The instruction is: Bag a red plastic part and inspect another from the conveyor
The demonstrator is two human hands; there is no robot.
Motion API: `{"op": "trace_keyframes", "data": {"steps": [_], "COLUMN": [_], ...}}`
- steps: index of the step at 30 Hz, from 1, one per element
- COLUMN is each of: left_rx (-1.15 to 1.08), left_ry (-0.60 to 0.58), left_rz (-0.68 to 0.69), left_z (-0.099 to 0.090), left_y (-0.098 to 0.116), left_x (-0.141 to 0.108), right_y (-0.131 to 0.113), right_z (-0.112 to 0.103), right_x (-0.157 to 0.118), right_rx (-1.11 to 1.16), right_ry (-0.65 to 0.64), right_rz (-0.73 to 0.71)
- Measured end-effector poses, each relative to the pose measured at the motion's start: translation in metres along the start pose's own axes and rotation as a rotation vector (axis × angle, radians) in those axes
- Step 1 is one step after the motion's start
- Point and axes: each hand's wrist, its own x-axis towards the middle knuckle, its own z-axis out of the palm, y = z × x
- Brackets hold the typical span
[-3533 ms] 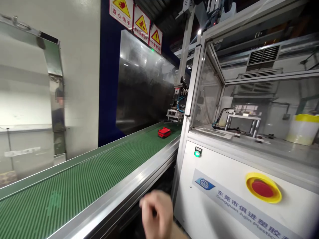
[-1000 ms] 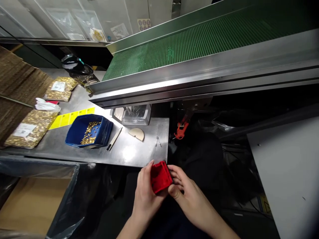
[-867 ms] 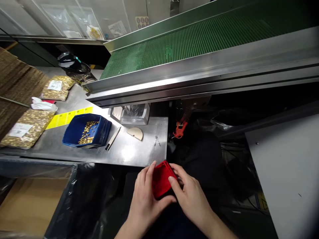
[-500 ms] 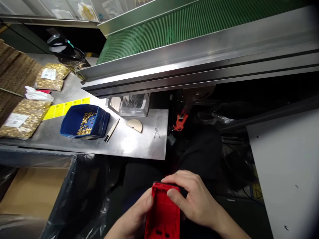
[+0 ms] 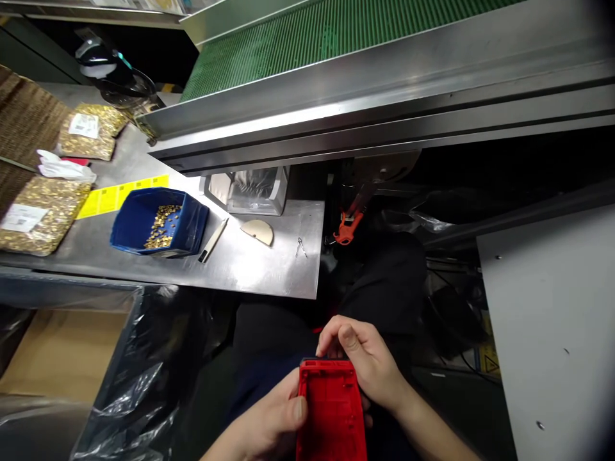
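Observation:
A red plastic housing (image 5: 331,410), an open shallow shell with small pegs along its inner edges and a dark strip at its far end, is held low in front of my lap. My left hand (image 5: 276,410) grips its left side, thumb on the rim. At the upper right corner, my right hand (image 5: 368,362) lies against the housing, its fingers bent over the far end and its thumb raised off the rim. What those fingertips press on is partly hidden. The housing's near end runs out of view.
On the metal table (image 5: 269,275) are a blue bin (image 5: 192,224) of small brass parts, a cutter knife (image 5: 214,240), a beige half-disc (image 5: 258,231) and small metal bits (image 5: 300,248). A green conveyor (image 5: 269,67) crosses above. A plastic-lined box (image 5: 62,352) stands left, a grey panel (image 5: 552,307) right.
The right thumb has lifted from inside the housing, and the right fingers have curled at its far end. The housing has shifted slightly right. The camera view has tilted a little downward.

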Motion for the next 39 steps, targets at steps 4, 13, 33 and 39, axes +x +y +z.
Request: {"op": "trace_keyframes", "data": {"steps": [4, 13, 33, 39], "left_rx": [-0.011, -0.034, 0.027, -0.072], "left_ry": [-0.013, 0.041, 0.062, 0.043], "left_rz": [-0.027, -0.013, -0.026, -0.009], "left_z": [0.000, -0.003, -0.010, -0.009], "left_y": [-0.001, -0.012, -0.013, -0.011], "left_x": [0.000, -0.005, -0.004, -0.003], "right_y": [0.004, 0.009, 0.019, 0.017], "right_z": [0.000, 0.009, 0.012, 0.014], "right_x": [-0.002, -0.009, -0.015, -0.011], "right_rx": [0.027, -0.006, 0.017, 0.044], "right_ry": [0.031, 0.212, 0.328, 0.286], "right_rz": [-0.001, -0.028, 0.003, 0.022]}}
